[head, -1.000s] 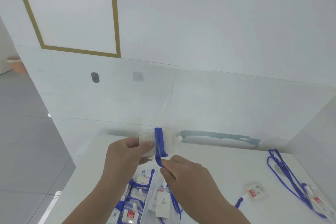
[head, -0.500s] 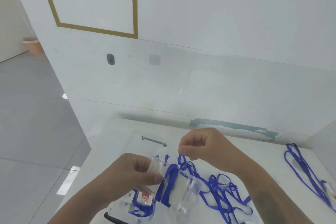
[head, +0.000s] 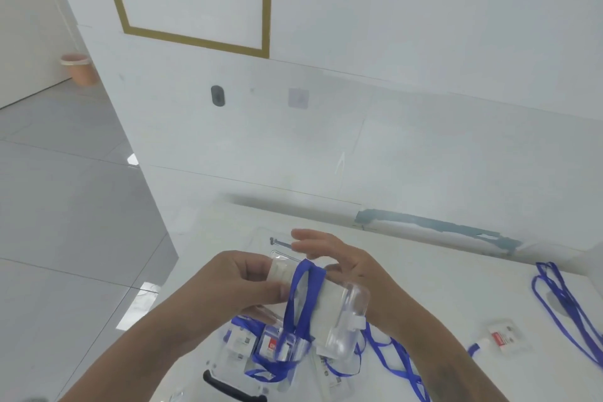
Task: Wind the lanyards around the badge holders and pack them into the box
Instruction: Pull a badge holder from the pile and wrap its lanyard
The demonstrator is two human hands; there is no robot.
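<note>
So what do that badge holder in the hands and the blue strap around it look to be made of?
The badge holder looks like clear, glossy, stiff plastic: you see through its rounded edge, and it catches highlights. The lanyard seems a flat woven fabric ribbon, matte blue; it bends limply and shows no shine. The weave itself is too blurred to confirm.

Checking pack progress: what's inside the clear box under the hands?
In the clear box lie wound badge holders, at least two or three, wrapped in blue lanyard. The left hand and the held badge holder cover the box's far part, so no full count.
</note>
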